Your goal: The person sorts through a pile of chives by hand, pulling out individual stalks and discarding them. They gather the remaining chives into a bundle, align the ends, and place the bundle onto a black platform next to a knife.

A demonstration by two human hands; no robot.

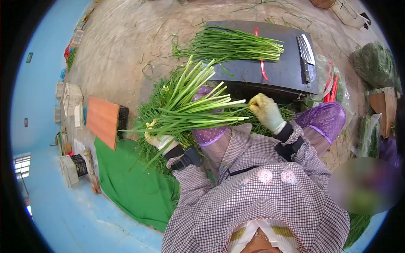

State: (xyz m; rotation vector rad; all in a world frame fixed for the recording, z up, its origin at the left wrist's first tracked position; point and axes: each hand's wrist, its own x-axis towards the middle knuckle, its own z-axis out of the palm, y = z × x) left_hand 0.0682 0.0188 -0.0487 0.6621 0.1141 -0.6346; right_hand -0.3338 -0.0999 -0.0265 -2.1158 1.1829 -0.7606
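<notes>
My left hand (159, 138), in a pale glove, is closed round a loose bunch of green chives (198, 101), whose pale cut ends fan out to the right. Close to those ends is my gloved right hand (265, 110), its fingers pinched together; what they hold, if anything, is too small to make out. Ahead, a bundle of chives (236, 44) lies across a red tie strip (263, 71) on a dark board (244, 76). Two knives lie side by side at the board's right; one shows a black handle (306, 72).
A pile of loose greens (147, 103) spreads below my left hand. An orange-brown board (102, 121) leans beside a green cloth (130, 185). To the right are red strips (332, 89) and a plastic-wrapped bag of greens (373, 63).
</notes>
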